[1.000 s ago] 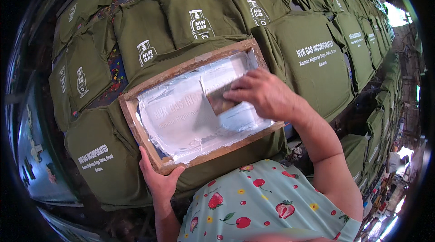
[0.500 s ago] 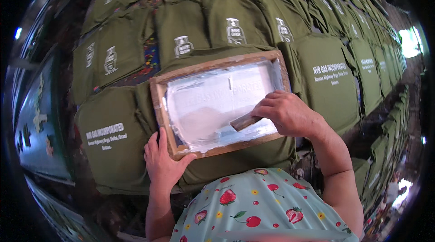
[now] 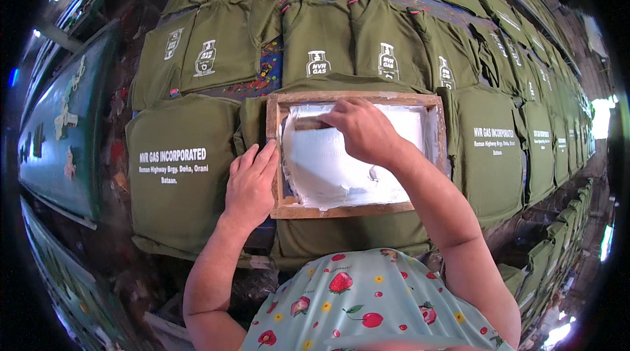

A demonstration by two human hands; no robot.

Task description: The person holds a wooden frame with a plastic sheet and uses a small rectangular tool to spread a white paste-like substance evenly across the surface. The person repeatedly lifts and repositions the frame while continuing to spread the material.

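A wooden screen-printing frame [image 3: 357, 97] lies flat on an olive green T-shirt [image 3: 351, 233], its mesh [image 3: 328, 177] coated with white ink. My right hand [image 3: 364, 129] grips a squeegee [image 3: 307, 124] with a dark edge, low against the mesh near the frame's upper left corner; the fingers cover part of it. Along the frame's left side rests my left hand [image 3: 251, 183], fingers stretched out and touching the wood, holding nothing. A small fold or blob of ink shows on the mesh right of its middle.
More olive shirts surround the frame: one with white lettering at left [image 3: 177, 206], another at right [image 3: 489, 174], and several with a white gas-cylinder print behind. The table [image 3: 269, 65] is speckled with coloured paint. A dark green board [image 3: 79, 121] stands far left.
My right hand has carried the squeegee from the frame's lower right to its upper left. My left hand has shifted up along the left side. The view has turned, and the frame appears straighter.
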